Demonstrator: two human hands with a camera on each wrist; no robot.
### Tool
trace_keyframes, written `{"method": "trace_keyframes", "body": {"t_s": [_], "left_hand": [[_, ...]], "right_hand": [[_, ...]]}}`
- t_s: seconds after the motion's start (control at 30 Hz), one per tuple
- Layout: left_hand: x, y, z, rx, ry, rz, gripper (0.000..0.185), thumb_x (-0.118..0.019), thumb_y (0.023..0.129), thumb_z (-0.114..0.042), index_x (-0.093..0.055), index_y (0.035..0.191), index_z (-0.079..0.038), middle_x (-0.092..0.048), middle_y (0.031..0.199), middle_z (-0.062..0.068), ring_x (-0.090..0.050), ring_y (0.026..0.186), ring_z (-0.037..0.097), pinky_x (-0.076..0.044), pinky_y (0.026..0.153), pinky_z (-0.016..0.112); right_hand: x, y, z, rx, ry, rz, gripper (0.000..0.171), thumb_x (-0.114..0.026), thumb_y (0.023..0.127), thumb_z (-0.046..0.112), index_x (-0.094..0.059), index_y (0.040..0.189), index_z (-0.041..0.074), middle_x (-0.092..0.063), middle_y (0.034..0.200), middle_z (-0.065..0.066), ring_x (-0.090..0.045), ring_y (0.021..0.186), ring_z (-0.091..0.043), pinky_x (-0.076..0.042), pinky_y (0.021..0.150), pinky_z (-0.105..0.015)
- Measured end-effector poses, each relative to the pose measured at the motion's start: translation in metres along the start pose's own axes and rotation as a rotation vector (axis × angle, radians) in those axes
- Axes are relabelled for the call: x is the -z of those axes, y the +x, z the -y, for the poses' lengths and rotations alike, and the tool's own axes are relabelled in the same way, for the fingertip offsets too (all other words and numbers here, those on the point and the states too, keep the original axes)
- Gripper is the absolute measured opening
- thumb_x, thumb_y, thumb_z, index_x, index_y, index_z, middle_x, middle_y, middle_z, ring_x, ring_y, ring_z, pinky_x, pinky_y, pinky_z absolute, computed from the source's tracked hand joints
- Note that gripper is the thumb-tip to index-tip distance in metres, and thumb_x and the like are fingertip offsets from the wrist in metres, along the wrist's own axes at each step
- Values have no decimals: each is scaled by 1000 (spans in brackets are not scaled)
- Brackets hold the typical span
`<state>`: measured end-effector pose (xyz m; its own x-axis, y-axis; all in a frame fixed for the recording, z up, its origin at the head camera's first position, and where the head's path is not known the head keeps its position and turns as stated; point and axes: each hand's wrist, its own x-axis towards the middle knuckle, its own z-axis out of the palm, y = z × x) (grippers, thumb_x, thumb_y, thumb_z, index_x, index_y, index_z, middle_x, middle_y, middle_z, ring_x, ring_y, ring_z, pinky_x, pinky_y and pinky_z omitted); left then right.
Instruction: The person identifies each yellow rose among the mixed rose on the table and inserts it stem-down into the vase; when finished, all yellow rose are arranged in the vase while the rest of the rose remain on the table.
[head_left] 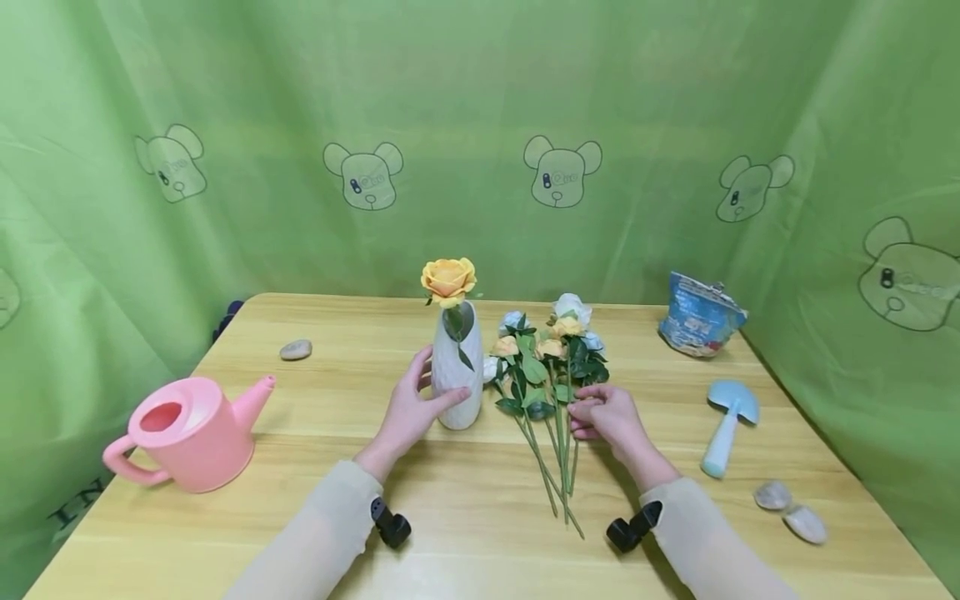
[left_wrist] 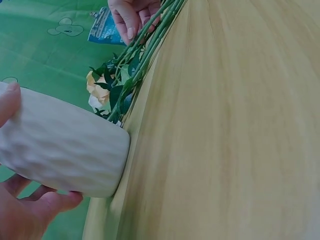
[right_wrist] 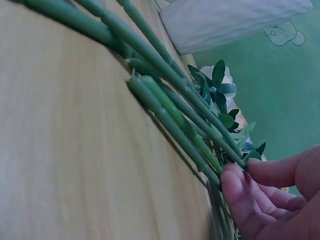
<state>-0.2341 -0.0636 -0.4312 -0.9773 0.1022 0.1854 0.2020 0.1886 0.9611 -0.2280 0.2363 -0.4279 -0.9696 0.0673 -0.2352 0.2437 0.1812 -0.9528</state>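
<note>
A white ribbed vase stands on the wooden table with one orange rose in it. My left hand grips the vase low on its body, thumb behind it and fingers in front. To its right lies a bunch of artificial flowers, their green stems pointing towards me. My right hand sits on the bunch with its fingers curled on the stems below the leaves. The left wrist view shows the vase close up and the right hand on the stems beyond it.
A pink watering can stands at the left front, with a grey stone behind it. At the right are a blue bag, a light blue trowel and two stones. Green curtains surround the table.
</note>
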Motion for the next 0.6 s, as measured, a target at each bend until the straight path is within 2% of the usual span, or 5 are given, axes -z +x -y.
{"method": "trace_keyframes", "body": {"t_s": [0.17,0.3,0.6], "left_hand": [[-2,-1,1,-7,-2,-9,81,-79,70,-42,-37,139,-33,-49,129,2,-49,113,25,-42,94,46],[-4,-1,1,-8,1,-5,82,-79,70,-43,-36,139,-33,-49,130,2,-49,113,26,-43,93,46],[-3,-2,0,-4,10,-12,80,-79,71,-41,-37,139,-34,-49,128,1,-49,113,23,-44,92,43]], "right_hand": [[-1,-1,1,-4,11,3,41,-61,84,-4,-46,121,-12,-62,86,-17,-62,62,-20,-56,62,-34],[1,-3,2,-2,52,0,42,-61,83,-6,-46,123,-11,-60,93,-20,-62,63,-19,-56,62,-33],[5,-9,20,100,62,11,46,-60,84,-8,-43,126,-12,-57,101,-25,-62,66,-21,-56,65,-34]]}}
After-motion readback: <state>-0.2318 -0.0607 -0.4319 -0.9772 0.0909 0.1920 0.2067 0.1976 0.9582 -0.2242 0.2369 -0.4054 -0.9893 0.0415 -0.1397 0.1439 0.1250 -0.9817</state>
